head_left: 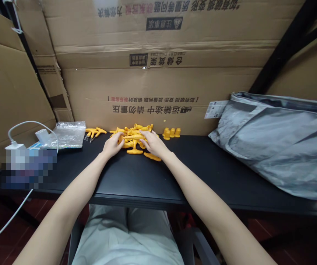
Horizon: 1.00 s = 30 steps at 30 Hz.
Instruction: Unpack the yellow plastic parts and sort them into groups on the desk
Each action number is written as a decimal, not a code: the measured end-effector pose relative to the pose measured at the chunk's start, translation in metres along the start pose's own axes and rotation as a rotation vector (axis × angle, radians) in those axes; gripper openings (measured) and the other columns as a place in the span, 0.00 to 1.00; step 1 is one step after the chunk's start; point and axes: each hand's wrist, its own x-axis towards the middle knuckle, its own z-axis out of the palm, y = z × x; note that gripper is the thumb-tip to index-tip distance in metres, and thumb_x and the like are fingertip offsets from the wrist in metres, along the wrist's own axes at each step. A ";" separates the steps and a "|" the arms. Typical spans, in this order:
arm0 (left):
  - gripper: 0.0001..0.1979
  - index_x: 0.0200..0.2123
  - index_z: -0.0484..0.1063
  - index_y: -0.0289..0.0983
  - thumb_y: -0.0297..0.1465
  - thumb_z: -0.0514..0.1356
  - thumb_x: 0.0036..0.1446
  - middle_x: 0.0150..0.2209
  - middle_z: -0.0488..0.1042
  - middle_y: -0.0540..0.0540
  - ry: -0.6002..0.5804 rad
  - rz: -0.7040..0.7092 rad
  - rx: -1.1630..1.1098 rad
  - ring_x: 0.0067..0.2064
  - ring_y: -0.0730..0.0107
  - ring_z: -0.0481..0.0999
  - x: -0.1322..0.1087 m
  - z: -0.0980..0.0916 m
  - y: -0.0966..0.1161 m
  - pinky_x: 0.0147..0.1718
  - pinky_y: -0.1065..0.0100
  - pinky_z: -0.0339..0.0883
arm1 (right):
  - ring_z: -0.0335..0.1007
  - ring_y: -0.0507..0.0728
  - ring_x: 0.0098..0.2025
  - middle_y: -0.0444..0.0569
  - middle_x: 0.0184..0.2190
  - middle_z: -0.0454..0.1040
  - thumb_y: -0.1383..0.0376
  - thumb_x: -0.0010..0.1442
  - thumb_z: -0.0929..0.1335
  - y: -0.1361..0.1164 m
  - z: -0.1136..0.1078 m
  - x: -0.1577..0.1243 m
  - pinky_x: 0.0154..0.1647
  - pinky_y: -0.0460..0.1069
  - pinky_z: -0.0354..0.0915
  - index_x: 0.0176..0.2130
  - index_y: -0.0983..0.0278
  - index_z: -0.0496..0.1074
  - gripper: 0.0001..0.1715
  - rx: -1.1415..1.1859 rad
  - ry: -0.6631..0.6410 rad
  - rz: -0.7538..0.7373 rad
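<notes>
Right hand (154, 144) has its thumb and index finger closed around one end of a ridged yellow rod (133, 137), as far as I can make out. The left hand (113, 145) is over at the other end, fingers curled, thumb right by the tip, but honestly I can't tell if it's pinching it or just resting there.

The thing to look at here is how that rod lies: its long axis runs pretty much straight across from one hand to the other, so it points leftward out of the right hand and its tip ends at the left fingertips. Neither hand is really nearer, it just bridges the gap.

Just beyond it, between both hands, there's a jumbled pile of yellow parts (140, 127). On the near side of the rod is a T-shaped yellow handle (134, 151), and a curved yellow piece (152, 157) sits right by the right wrist. A bit off to the right of the right hand you've got some little yellow caps (172, 133). Left of the left hand, some yellow corkscrews (93, 132) with metal spirals, then a clear plastic packet (67, 134) further out.
</notes>
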 end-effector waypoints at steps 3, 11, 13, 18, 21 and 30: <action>0.15 0.50 0.68 0.40 0.32 0.55 0.59 0.47 0.76 0.45 0.000 0.022 -0.004 0.44 0.66 0.76 0.000 0.001 0.001 0.42 0.68 0.68 | 0.65 0.64 0.56 0.59 0.53 0.70 0.65 0.65 0.60 0.002 0.000 0.000 0.59 0.64 0.59 0.60 0.65 0.61 0.24 -0.013 -0.033 -0.009; 0.15 0.49 0.69 0.37 0.33 0.56 0.59 0.36 0.76 0.47 -0.005 -0.062 -0.011 0.37 0.67 0.76 0.000 -0.004 0.004 0.36 0.70 0.65 | 0.65 0.65 0.54 0.58 0.51 0.69 0.69 0.59 0.62 0.012 -0.005 -0.002 0.62 0.67 0.52 0.52 0.63 0.67 0.21 -0.139 0.060 0.141; 0.15 0.49 0.69 0.38 0.34 0.56 0.59 0.33 0.75 0.48 0.004 -0.099 0.008 0.35 0.68 0.75 0.001 -0.005 0.005 0.34 0.71 0.63 | 0.66 0.65 0.52 0.58 0.50 0.70 0.67 0.60 0.62 0.017 -0.006 -0.004 0.62 0.66 0.51 0.50 0.64 0.68 0.18 -0.149 0.103 0.223; 0.16 0.49 0.69 0.39 0.37 0.54 0.60 0.28 0.73 0.50 -0.004 -0.186 0.038 0.31 0.67 0.74 0.001 -0.008 0.008 0.30 0.71 0.60 | 0.64 0.65 0.51 0.60 0.46 0.70 0.61 0.61 0.63 0.046 -0.009 -0.016 0.57 0.60 0.57 0.46 0.67 0.70 0.16 -0.157 0.213 0.503; 0.16 0.49 0.69 0.39 0.38 0.53 0.61 0.27 0.73 0.50 -0.003 -0.211 0.048 0.30 0.67 0.74 0.001 -0.009 0.010 0.29 0.71 0.59 | 0.63 0.66 0.51 0.61 0.46 0.69 0.59 0.60 0.64 0.068 -0.013 -0.030 0.55 0.58 0.57 0.45 0.68 0.71 0.19 -0.191 0.227 0.745; 0.15 0.47 0.70 0.40 0.38 0.54 0.59 0.27 0.73 0.50 -0.014 -0.229 0.034 0.31 0.67 0.74 0.001 -0.010 0.011 0.29 0.72 0.58 | 0.63 0.67 0.57 0.60 0.51 0.72 0.60 0.60 0.67 0.101 -0.014 -0.061 0.58 0.62 0.57 0.50 0.67 0.72 0.21 -0.129 -0.051 1.320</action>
